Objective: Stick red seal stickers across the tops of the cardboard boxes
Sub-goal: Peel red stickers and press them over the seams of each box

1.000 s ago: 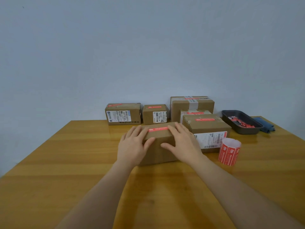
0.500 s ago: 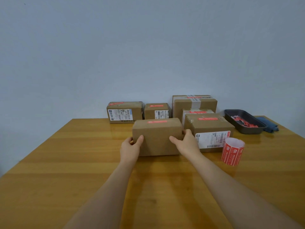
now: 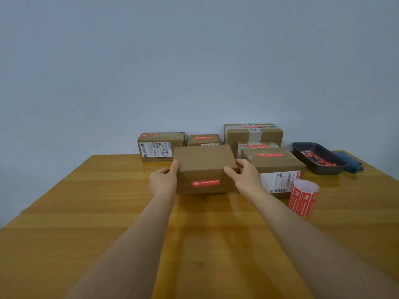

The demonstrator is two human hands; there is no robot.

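pale wall behind, wooden table [image 3: 86,212] below. left hand [image 3: 163,182] and right hand [image 3: 244,179] clasp the ends of a cardboard box [image 3: 203,167] mid-table, its red seal sticker [image 3: 205,183] facing the person. it looks light and stiff, smooth-sided; end grips suit it. beyond sit sealed boxes [image 3: 274,160] and a sticker roll [image 3: 303,197].

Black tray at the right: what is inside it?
The black tray holds a loose pile of red scraps, likely sticker pieces. Its near wall hides part of the floor, so anything low there cannot be seen.
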